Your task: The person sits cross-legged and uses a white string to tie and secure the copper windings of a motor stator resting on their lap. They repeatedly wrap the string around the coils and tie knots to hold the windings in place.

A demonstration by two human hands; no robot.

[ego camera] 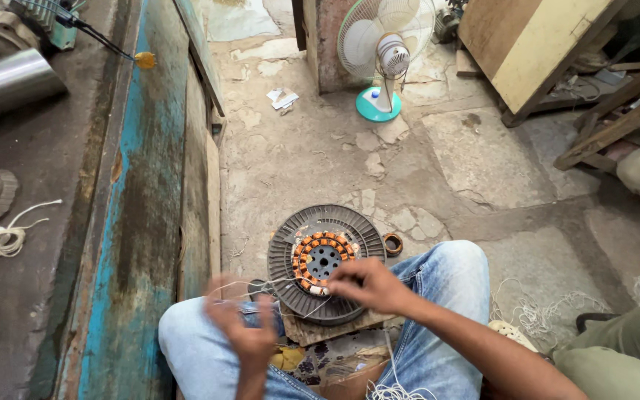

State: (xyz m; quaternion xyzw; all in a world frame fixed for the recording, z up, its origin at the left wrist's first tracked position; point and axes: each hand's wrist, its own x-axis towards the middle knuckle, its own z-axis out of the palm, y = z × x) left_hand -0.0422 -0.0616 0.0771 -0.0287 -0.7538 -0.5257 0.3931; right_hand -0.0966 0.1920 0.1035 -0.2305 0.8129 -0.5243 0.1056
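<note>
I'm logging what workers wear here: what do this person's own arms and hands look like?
Both arms are bare to the picture's lower edge: no sleeves show. The left hand is motion-blurred; the right hand is sharp. No gloves, and no rings, watch or bands show. Blue jeans cover the knees.

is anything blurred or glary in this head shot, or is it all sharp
Head view: the left hand is smeared by motion blur; the right hand is slightly soft; the round motor stator and pedestal fan are sharp. Light is soft and even, with a mild sheen on the metal cylinder.
</note>
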